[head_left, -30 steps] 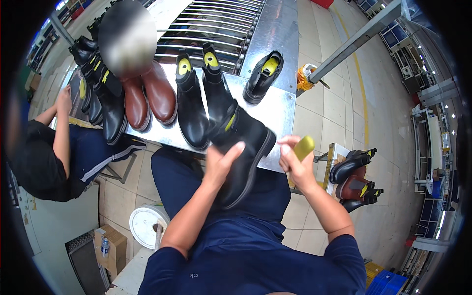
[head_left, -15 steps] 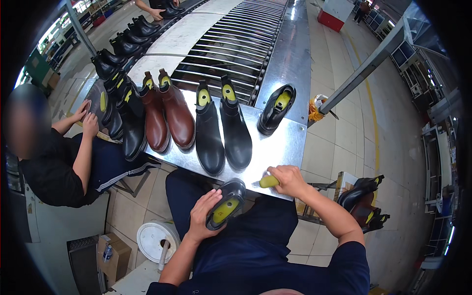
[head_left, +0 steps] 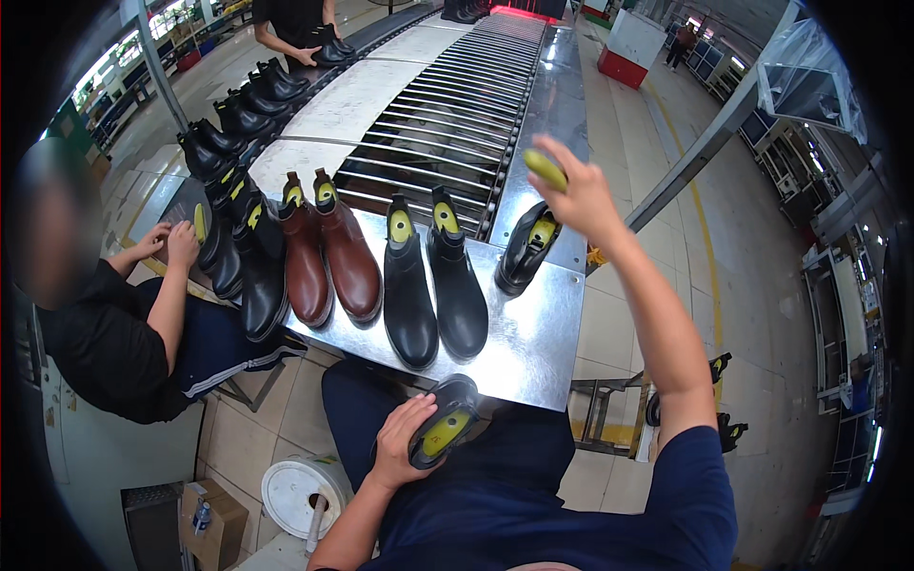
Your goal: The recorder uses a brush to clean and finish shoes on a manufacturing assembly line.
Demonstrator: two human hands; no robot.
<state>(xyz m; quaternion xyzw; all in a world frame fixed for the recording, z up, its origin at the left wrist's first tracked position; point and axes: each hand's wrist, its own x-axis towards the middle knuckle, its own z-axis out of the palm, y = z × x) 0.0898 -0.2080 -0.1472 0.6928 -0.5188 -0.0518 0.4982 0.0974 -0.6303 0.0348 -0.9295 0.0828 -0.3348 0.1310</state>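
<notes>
My left hand (head_left: pixel 407 440) grips a black shoe (head_left: pixel 460 394) by its side, over my lap, with its opening and yellow-green insole (head_left: pixel 444 433) facing up. My right hand (head_left: pixel 583 198) is raised over the right side of the metal table, its fingers closed on a yellow-green insole (head_left: pixel 546 169) that partly sticks out. Just below that hand stands another black shoe (head_left: pixel 522 259), yellow-green inside. A pair of black ankle boots (head_left: pixel 411 319) stands in the middle of the table, toes toward me. Left of it is a brown pair (head_left: pixel 352 271).
Rollers (head_left: pixel 428 143) run away from the metal table (head_left: pixel 524 366). More black boots (head_left: pixel 249 114) line the left side. A co-worker (head_left: pixel 105 333) sits at left; another person's hand (head_left: pixel 307 57) touches boots at the far end. A white bucket (head_left: pixel 290 495) stands at lower left.
My right hand has lifted the insole from the table's front edge up and away, past the single black shoe. The shoe in my left hand stays over my lap.
</notes>
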